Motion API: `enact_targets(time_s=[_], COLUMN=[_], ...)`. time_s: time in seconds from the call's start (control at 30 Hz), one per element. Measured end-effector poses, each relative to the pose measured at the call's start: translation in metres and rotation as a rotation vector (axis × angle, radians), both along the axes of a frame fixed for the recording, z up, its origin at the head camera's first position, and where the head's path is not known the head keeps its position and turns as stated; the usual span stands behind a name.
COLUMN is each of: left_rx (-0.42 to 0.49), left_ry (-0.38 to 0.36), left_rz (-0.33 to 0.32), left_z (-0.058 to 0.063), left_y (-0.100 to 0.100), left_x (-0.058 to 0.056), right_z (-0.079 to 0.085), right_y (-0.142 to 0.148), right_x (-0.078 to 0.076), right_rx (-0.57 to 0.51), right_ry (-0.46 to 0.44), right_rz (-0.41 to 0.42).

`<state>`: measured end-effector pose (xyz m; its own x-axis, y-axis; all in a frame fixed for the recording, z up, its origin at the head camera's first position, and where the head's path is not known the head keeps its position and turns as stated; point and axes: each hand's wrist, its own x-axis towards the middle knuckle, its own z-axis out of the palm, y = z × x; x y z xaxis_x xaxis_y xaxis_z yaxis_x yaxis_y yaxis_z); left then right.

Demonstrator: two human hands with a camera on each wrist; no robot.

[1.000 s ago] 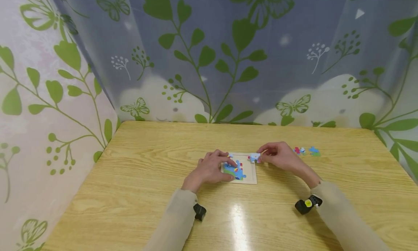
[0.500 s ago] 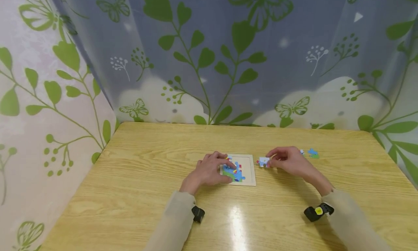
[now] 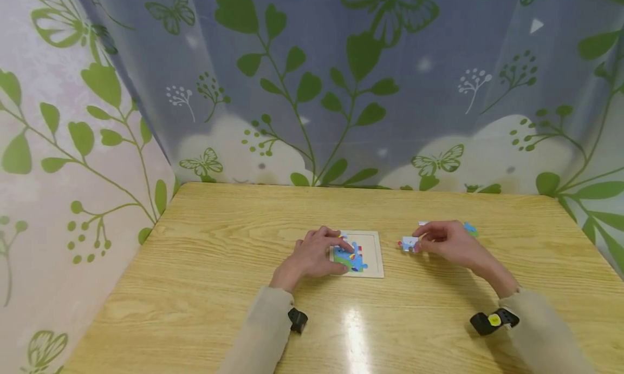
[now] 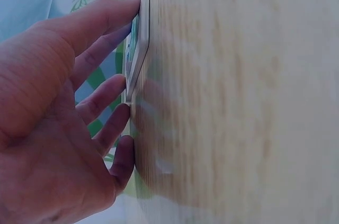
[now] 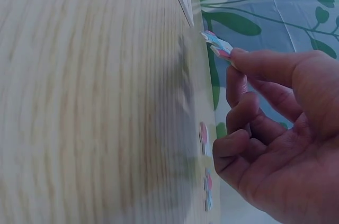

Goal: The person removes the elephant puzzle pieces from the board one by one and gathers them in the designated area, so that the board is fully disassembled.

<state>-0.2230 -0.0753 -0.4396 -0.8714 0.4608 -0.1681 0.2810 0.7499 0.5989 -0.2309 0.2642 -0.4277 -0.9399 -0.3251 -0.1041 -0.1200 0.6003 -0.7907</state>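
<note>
A pale jigsaw tray (image 3: 372, 255) lies on the table with joined blue, green and red puzzle pieces (image 3: 358, 261) in its left part. My left hand (image 3: 312, 252) rests over the tray's left side, its thumb and fingertips touching the pieces and the edge, the fingers loosely spread. To the right of the tray, my right hand (image 3: 450, 247) pinches a puzzle piece (image 3: 409, 243) between thumb and forefinger. This white, blue and red piece (image 5: 218, 44) is held above the tabletop in the right wrist view. The other right-hand fingers are curled beneath.
Loose puzzle pieces lie behind the right hand, one blue and green (image 3: 470, 229), another a white sliver (image 3: 422, 223); the hand hides others. A patterned curtain (image 3: 312, 92) borders the wooden table (image 3: 219, 244) at the back. Each wrist wears a black camera (image 3: 297, 320).
My right hand has carried the pinched puzzle piece rightward, from over the tray's top right corner to the tabletop beside it. The left hand has stayed on the tray.
</note>
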Motion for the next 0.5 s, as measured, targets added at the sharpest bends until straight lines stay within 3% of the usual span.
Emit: enact_targets(time_s=[0.5], left_rx=[0.018], left_ry=[-0.001], left_rz=[0.008], left_z=[-0.001], left_y=[-0.001], left_x=[0.0], right_z=[0.0], right_y=[0.017], right_x=[0.004], right_rx=[-0.004], right_ry=[-0.007], right_rz=[-0.002])
